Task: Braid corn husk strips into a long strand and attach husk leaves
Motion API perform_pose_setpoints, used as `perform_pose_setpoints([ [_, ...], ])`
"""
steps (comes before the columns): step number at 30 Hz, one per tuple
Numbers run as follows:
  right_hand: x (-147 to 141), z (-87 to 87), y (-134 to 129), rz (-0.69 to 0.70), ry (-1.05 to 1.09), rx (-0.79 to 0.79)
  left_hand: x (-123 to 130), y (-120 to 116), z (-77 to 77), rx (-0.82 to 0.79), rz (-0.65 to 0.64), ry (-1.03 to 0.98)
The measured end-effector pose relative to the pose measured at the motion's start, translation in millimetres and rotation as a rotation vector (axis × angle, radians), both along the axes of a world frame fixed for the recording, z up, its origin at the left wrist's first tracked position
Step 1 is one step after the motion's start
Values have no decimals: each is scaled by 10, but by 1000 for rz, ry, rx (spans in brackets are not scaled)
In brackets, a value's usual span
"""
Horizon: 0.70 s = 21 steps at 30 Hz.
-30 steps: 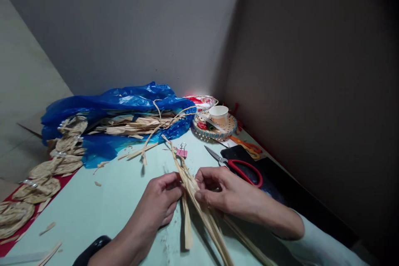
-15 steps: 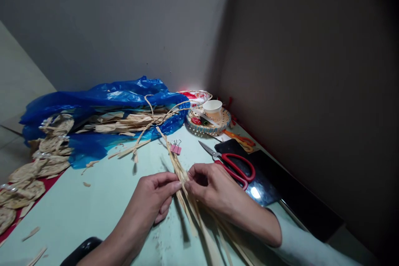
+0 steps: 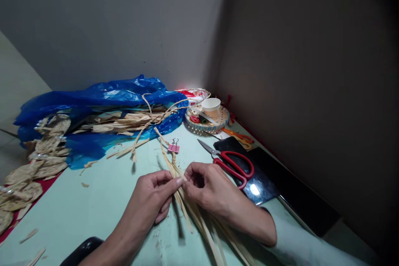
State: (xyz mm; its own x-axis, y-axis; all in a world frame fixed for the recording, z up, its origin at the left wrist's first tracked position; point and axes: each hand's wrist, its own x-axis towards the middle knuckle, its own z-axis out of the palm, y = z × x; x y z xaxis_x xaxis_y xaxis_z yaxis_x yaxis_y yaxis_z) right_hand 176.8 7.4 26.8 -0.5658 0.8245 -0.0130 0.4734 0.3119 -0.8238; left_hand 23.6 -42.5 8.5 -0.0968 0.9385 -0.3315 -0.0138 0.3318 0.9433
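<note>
Long pale fibre strands [image 3: 201, 226] run from the middle of the table down to the bottom edge of the view. My left hand [image 3: 156, 195] pinches them between thumb and fingers. Close beside it on the right, my right hand [image 3: 212, 187] also pinches the strands, its fingertips almost touching the left thumb. Just beyond both hands, a pink binder clip [image 3: 173, 147] sits at the upper part of the strands. Red-handled scissors [image 3: 237, 166] lie partly open to the right, resting partly on a dark shiny tablet-like object [image 3: 260, 193].
A blue plastic bag [image 3: 124, 87] full of dry strips [image 3: 124, 121] lies at the back left. Behind the scissors are a woven tray [image 3: 204, 129], white cup [image 3: 211, 106] and orange scissors [image 3: 240, 136]. Braided coils [image 3: 51, 149] line the left edge.
Both hands keep their pinch with little movement. The strands near the clip have spread, and the clip stands out more clearly. The whole view has shifted slightly.
</note>
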Motion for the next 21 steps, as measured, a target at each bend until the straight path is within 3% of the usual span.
perform_pose_setpoints([
  [11,16,-18,8,-36,39,-46,11,-17,-3,8,-13,23],
  [21,22,-45,-22,22,17,35,54,-8,56,-8,20,15],
])
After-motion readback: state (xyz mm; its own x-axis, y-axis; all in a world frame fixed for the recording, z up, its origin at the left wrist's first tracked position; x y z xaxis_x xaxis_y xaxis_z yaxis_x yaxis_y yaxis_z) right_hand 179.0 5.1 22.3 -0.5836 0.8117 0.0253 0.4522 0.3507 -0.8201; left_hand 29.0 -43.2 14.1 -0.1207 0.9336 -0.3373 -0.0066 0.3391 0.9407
